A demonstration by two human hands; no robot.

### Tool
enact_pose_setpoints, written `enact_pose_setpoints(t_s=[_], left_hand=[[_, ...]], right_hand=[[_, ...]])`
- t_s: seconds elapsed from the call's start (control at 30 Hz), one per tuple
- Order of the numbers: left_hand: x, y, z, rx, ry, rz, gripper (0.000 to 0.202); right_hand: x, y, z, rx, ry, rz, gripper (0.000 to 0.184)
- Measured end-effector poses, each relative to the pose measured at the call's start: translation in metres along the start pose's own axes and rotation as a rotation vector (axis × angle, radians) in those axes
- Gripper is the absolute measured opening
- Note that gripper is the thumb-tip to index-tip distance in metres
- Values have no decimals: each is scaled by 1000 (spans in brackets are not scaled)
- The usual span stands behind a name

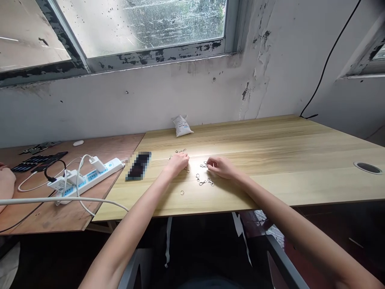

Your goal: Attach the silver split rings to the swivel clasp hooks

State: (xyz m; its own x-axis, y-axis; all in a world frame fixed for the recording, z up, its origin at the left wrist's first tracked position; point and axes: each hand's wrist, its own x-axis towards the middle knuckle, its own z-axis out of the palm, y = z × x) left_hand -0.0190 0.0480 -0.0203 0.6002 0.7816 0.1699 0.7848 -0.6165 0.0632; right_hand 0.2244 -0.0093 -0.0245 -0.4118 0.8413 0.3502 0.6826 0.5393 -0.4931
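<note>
My left hand (179, 161) rests on the light wood table with its fingers curled down. It is at a small cluster of metal key rings and clasps (181, 151), partly hidden beneath and behind it. To the right, my right hand (221, 166) has its fingers bent into a pinch beside small metal swivel clasps (203, 165). Whatever either set of fingertips holds is too small or hidden to make out. Between and in front of the hands lie more clasps (202, 182), another clasp with a ring (210, 182) and a single ring (182, 192).
A white packet (182, 126) stands against the wall. Left of my hands lies a dark, blurred-out phone-like slab (138, 165). A power strip (93, 176) with plugs and cables sits on the adjoining brown table (120, 140). Another person's hand (6, 180) shows at far left.
</note>
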Motion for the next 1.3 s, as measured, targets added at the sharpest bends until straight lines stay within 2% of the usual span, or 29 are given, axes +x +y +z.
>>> enact_pose_setpoints(t_s=[0.17, 0.27, 0.37, 0.5, 0.7, 0.9, 1.2, 1.3], left_hand=[[-12, 1, 7, -197, 91, -55, 32], [-20, 5, 14, -324, 122, -79, 32], [-22, 8, 19, -432, 150, -97, 33], [-21, 9, 22, -545, 173, -130, 33], [-22, 12, 23, -668, 179, -131, 33], [-24, 11, 20, -684, 154, -97, 33], [-28, 14, 16, -575, 150, -118, 32], [-28, 15, 17, -541, 158, -112, 32]], right_hand=[[9, -1, 3, 212, -41, 71, 18], [21, -5, 13, 350, -137, 124, 22], [35, -12, 27, 456, -177, 192, 31], [44, -22, 40, 554, -151, 242, 31], [35, -30, 43, 641, -22, 224, 29], [31, -30, 44, 648, 8, 184, 26], [31, -35, 44, 482, -5, 183, 24], [33, -35, 47, 461, 3, 200, 30]])
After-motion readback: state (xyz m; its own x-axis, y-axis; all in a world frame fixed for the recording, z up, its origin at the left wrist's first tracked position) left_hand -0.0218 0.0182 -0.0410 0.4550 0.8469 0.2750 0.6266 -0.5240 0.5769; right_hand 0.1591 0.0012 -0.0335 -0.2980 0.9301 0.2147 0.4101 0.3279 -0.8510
